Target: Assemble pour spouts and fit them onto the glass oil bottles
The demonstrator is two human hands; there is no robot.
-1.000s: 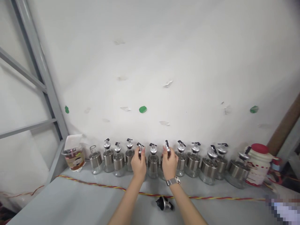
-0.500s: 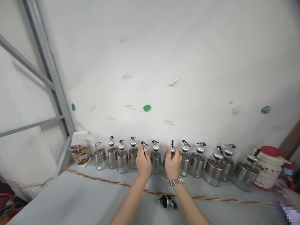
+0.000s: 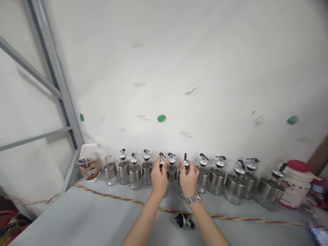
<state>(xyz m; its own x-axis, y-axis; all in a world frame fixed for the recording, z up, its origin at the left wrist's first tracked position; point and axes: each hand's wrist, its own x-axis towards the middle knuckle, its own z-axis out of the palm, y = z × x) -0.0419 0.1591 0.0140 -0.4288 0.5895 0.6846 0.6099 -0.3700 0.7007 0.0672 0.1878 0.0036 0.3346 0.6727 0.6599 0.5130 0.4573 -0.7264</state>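
Note:
My left hand [image 3: 159,177] is closed around the neck of an oil bottle, just under its silver-and-black pourer cap [image 3: 162,157]; most of that bottle is hidden behind the hand. To its right, my right hand [image 3: 189,178] grips another oil bottle below its pourer cap [image 3: 186,159], whose black lever points up. Between the two hands stands a capped oil bottle [image 3: 172,171] of glass with a steel sleeve. A loose pourer cap [image 3: 183,221] lies on its side on the grey table, near my right forearm.
Several capped oil bottles [image 3: 234,184] stand in a row along the white wall. An uncapped bottle [image 3: 111,172] is at the row's left end, beside a labelled tub [image 3: 89,168]. A red-lidded jar [image 3: 294,184] stands at right. A twisted red-yellow cord [image 3: 115,196] crosses the table.
My left hand has shifted slightly right with its bottle, closer to the middle bottle. The pourer cap in my right hand has moved a little left. The view has also shifted slightly.

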